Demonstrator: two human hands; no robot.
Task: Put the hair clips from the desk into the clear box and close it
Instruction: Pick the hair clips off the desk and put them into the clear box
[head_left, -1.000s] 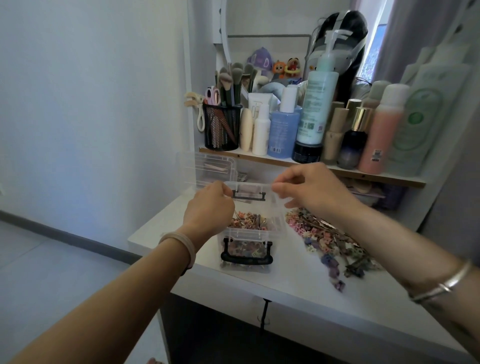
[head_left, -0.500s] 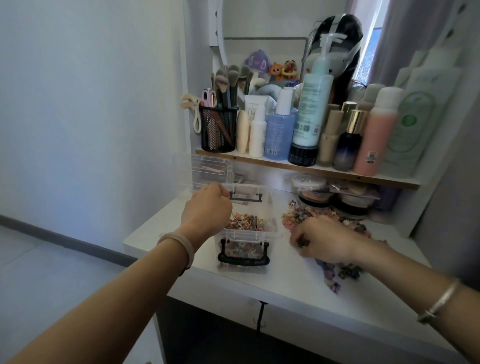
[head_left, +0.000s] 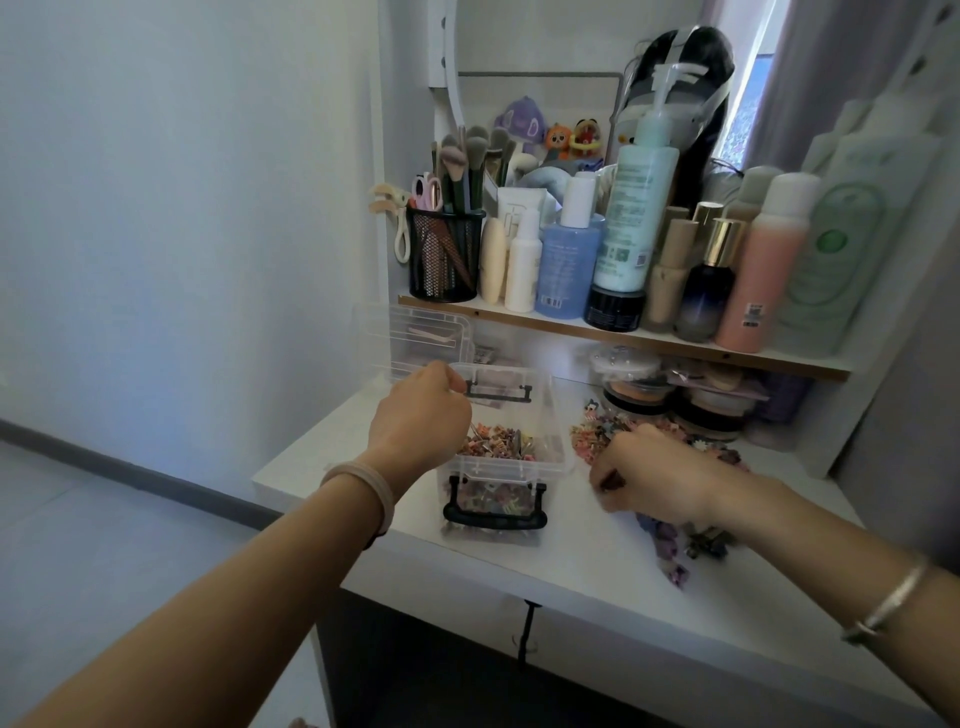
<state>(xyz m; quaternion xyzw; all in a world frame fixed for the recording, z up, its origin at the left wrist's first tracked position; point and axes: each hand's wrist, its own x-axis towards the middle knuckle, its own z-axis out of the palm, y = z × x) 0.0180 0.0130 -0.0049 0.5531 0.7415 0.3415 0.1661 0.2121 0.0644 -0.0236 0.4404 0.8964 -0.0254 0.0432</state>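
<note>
Clear box: stands open on the white counter, towards its left front edge. The walls are see-through plastic with a rounded rim. A black latch hangs at the near end, and a matching one sits at the far end. Inside, small hair clips in pink, tan and purple cover the bottom, lying well below the rim.

A loose pile of the same clips lies on the counter just right of the box, spreading towards the front edge.

Left hand: knuckles up, fingers curled over the box's far left rim, gripping it.

Right hand: resting on the pile, fingers bent under, with fingertips and thumb pinching a dark clip. Finer detail there is blurred.

A further clear plastic piece stands just behind the box. I cannot tell whether it is the lid or a separate tray.

A shelf above the counter's back edge carries bottles.
</note>
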